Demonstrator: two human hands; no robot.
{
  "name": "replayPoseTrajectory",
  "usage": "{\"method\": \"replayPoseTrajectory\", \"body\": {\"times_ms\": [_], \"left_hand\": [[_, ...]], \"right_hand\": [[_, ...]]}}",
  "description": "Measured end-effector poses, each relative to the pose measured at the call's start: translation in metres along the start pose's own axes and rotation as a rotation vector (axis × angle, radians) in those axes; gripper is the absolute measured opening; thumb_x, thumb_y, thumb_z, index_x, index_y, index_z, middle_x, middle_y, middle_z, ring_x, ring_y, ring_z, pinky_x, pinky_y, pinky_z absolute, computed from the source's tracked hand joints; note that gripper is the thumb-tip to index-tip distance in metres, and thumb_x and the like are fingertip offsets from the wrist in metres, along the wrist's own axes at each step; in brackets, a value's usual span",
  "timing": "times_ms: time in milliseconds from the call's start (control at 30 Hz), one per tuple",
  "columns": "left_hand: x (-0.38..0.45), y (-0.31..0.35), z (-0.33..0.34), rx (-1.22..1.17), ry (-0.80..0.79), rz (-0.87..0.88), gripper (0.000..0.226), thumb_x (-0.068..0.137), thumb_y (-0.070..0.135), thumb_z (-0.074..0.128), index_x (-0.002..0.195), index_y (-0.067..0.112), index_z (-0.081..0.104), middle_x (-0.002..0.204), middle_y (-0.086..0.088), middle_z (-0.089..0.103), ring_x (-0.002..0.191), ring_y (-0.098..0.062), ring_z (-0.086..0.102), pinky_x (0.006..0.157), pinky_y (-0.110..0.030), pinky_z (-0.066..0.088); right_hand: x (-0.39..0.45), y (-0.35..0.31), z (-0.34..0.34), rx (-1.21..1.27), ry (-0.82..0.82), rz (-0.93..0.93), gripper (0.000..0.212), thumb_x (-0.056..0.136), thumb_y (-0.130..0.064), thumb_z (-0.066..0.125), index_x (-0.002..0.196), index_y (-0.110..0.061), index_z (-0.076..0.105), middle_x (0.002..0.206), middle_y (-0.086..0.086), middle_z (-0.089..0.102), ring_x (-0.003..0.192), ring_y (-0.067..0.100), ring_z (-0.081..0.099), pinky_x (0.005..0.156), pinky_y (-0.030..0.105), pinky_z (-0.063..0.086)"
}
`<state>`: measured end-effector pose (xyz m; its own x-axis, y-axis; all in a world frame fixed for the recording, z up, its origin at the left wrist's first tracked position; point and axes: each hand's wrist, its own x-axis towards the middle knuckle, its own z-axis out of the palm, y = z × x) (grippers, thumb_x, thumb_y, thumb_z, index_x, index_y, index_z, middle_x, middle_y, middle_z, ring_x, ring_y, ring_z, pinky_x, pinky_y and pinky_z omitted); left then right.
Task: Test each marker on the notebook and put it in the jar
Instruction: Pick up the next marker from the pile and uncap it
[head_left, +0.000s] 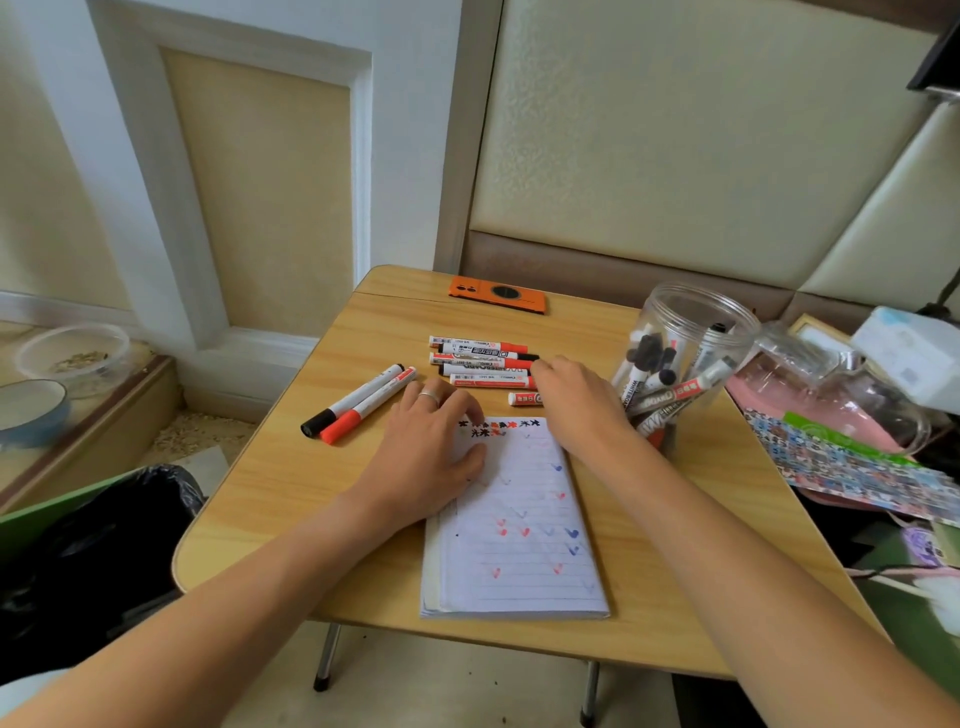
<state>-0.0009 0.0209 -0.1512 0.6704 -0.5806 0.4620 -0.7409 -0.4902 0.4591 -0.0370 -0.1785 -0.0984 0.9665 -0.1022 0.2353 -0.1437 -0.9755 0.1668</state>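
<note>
Red markers (480, 361) lie just beyond both hands; left (434, 447) relaxed on notebook (519, 519), right (576, 400) seemingly empty.

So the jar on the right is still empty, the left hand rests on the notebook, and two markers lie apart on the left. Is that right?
Not quite. The head view shows the jar already holds several markers. The rest stands: the left hand rests on the notebook, and two markers lie apart on the left.

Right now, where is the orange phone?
In the head view, the orange phone lies flat at the table's far edge, beyond the row of markers and left of the jar.
</note>
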Motion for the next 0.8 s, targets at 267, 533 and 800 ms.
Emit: {"method": "replayPoseTrajectory", "body": {"times_ms": [267, 533, 800], "left_hand": [[-0.004, 0.001, -0.001, -0.117, -0.007, 0.038, 0.045, 0.087, 0.029, 0.072, 0.124, 0.018, 0.049, 0.110, 0.004, 0.055, 0.101, -0.014, 0.052, 0.087, -0.034, 0.047], [-0.001, -0.003, 0.002, 0.003, -0.027, 0.065, 0.016, 0.102, 0.031, 0.051, 0.101, 0.016, 0.057, 0.095, 0.000, 0.054, 0.088, -0.024, 0.049, 0.072, -0.038, 0.038], [-0.001, -0.001, 0.004, -0.028, -0.011, 0.055, 0.036, 0.103, 0.042, 0.031, 0.093, 0.017, 0.054, 0.088, 0.001, 0.052, 0.082, -0.021, 0.044, 0.073, -0.042, 0.039]], "right_hand": [[-0.025, -0.018, -0.030, 0.617, 0.457, -0.014, 0.016, 0.094, -0.014, 0.061, 0.105, -0.015, 0.050, 0.092, 0.000, 0.058, 0.074, 0.017, 0.060, 0.060, 0.036, 0.052], [-0.046, -0.022, -0.026, 1.345, 0.237, 0.325, 0.022, 0.096, -0.003, 0.064, 0.108, -0.018, 0.053, 0.089, 0.005, 0.072, 0.076, 0.022, 0.077, 0.074, 0.044, 0.064], [-0.048, -0.005, -0.001, 0.439, 0.249, -0.147, 0.025, 0.096, -0.043, 0.056, 0.099, -0.020, 0.066, 0.107, -0.007, 0.057, 0.106, 0.014, 0.052, 0.095, 0.031, 0.040]]}}
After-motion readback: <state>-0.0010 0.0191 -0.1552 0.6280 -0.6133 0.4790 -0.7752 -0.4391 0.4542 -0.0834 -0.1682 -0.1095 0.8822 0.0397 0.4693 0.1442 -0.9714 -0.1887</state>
